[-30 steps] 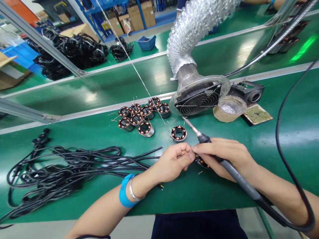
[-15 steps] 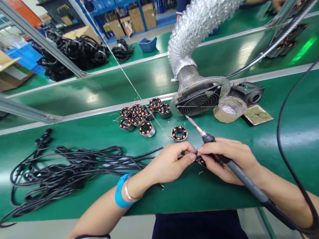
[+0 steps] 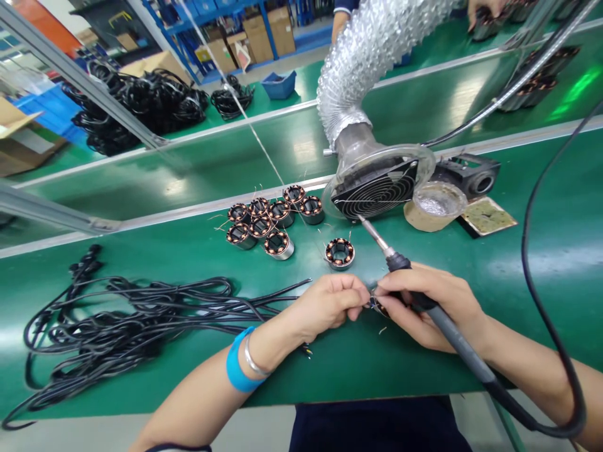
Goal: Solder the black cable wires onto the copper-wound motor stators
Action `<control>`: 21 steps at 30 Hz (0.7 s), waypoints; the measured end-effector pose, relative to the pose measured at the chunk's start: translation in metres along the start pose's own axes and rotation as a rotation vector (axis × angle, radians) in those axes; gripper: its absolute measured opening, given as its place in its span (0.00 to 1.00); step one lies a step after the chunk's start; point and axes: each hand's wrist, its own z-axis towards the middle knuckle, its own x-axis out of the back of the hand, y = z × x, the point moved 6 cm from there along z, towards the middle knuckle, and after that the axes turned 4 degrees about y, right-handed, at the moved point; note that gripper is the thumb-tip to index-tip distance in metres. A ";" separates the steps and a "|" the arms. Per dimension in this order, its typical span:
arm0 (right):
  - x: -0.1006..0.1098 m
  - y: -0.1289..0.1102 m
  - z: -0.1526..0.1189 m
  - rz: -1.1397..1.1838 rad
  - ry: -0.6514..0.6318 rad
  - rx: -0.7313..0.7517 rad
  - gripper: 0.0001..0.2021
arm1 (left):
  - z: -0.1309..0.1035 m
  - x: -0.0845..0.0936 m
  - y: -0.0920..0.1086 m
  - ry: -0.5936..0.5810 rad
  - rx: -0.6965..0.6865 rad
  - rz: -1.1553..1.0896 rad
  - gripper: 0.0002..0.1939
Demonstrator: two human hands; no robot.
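Note:
My right hand [image 3: 438, 307] is closed around a soldering iron [image 3: 455, 336], its metal tip pointing up and left towards the fume extractor. The thumb and forefinger of the same hand meet close to my left fingertips. My left hand [image 3: 330, 304] is pinched at a thin wire beside a motor stator [image 3: 379, 306], which is mostly hidden under both hands. Just behind them a single stator [image 3: 339, 253] with copper windings stands upright, wire ends sticking up. To the left, a bundle of black power cables [image 3: 155, 314] lies with its cut ends reaching my left forearm.
Several stators [image 3: 260, 227] stand grouped by the back rail. A fume extractor [image 3: 377, 191] with a silver duct hangs over the bench, beside a round pot [image 3: 434, 207], a black iron holder [image 3: 471, 176] and a sponge tray [image 3: 488, 217]. Another person's hand [image 3: 485, 12] shows beyond the rail.
My left hand has curled its fingers in and shifted slightly down. The soldering iron's tip has moved a little to the right. Another person's hand with a stator has come into view behind.

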 end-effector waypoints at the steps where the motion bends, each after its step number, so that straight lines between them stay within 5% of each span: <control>1: 0.000 0.002 -0.001 0.003 -0.018 -0.035 0.16 | 0.000 0.001 -0.001 0.025 -0.009 -0.007 0.14; 6: -0.005 0.006 -0.006 -0.047 -0.054 -0.124 0.17 | 0.002 0.003 0.000 0.109 -0.120 0.024 0.10; 10: -0.004 0.006 -0.006 -0.124 0.043 -0.067 0.15 | 0.002 0.004 0.000 0.185 -0.182 0.044 0.08; 14: -0.003 0.005 -0.002 -0.142 0.011 -0.007 0.13 | 0.003 0.004 0.001 0.230 -0.207 0.058 0.08; 21: 0.030 -0.006 0.002 -0.117 0.062 -0.053 0.22 | 0.003 0.002 0.001 0.214 -0.215 0.044 0.06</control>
